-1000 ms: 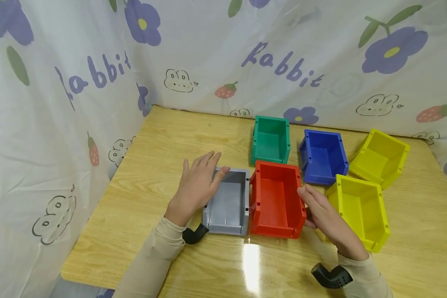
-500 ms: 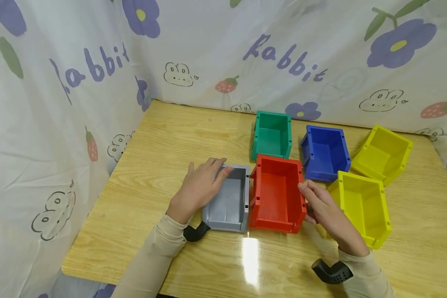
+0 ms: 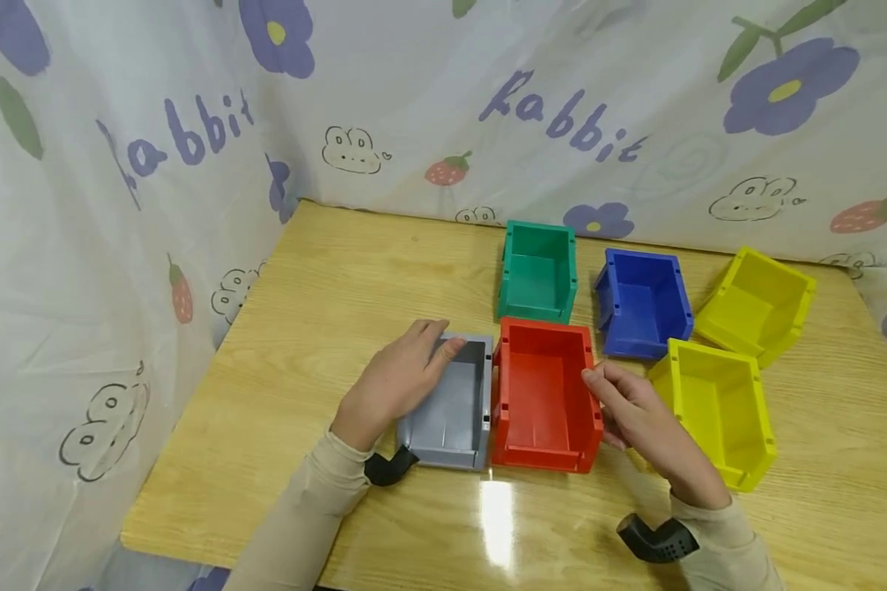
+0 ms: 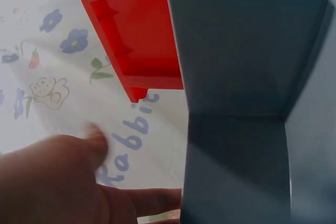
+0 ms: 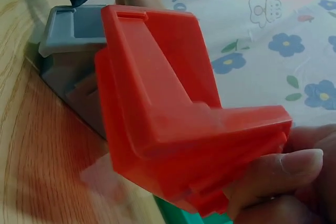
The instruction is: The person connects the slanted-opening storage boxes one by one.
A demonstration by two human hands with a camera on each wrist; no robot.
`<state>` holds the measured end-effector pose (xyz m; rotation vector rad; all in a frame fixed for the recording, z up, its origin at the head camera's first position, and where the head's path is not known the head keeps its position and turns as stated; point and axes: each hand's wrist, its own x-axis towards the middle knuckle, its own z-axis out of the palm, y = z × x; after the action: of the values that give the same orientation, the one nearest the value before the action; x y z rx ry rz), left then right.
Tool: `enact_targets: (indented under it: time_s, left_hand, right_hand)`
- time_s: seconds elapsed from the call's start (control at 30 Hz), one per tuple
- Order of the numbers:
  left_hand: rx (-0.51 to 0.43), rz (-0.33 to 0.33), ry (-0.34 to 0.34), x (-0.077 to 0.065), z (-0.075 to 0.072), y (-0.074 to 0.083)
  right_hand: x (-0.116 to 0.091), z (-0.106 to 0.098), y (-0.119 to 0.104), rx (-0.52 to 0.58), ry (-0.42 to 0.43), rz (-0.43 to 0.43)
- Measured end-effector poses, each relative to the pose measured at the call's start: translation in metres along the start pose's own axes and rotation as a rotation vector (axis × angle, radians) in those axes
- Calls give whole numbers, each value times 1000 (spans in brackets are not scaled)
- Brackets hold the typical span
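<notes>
In the head view my left hand (image 3: 393, 379) lies along the left wall of a grey plastic storage bin (image 3: 451, 410). Its thumb stands over the bin's far rim, and the left wrist view has the fingers touching the bin's outside with the thumb apart from it. Close to the grey bin's right is a larger red storage bin (image 3: 543, 394). My right hand (image 3: 646, 419) pinches the red bin's right wall between thumb and fingers, also seen in the right wrist view; some fingertips are hidden behind that wall.
Behind the red bin stands a green bin (image 3: 537, 283), with a blue bin (image 3: 641, 308) to its right. Two yellow bins, one far (image 3: 757, 304) and one near (image 3: 717, 410), stand farther right on the wooden table (image 3: 266, 460). A printed curtain (image 3: 414, 98) hangs at the back.
The left hand's fingers have lowered and drawn together at the grey bin's far left. In the last half second, the grey and red bins shift slightly toward me.
</notes>
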<state>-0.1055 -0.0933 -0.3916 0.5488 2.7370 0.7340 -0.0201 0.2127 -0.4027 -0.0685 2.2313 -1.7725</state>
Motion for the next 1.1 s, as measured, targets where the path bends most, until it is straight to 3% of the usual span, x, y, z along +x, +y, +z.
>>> enact_targets:
  time_s: [0.1, 0.2, 0.33, 0.5, 0.63, 0.93, 1.1]
  left_hand:
    - [38, -40, 56, -24, 0, -7]
    - [67, -41, 102, -51, 0, -7]
    - [74, -30, 66, -66, 2, 4]
    - [116, -56, 43, -59, 7, 16]
    - [186, -1, 73, -47, 15, 23]
    - [296, 130, 109, -24, 47, 34]
    - [362, 122, 133, -16, 51, 31]
  right_hand:
    - [14, 15, 5, 28, -94, 2]
    - [30, 35, 11, 27, -203, 6]
    - [46, 50, 15, 9, -267, 2]
    - [54, 48, 12, -2, -271, 13]
    - [50, 40, 12, -16, -243, 26]
    - [32, 13, 20, -136, -181, 83]
    - [38, 13, 18, -171, -173, 72]
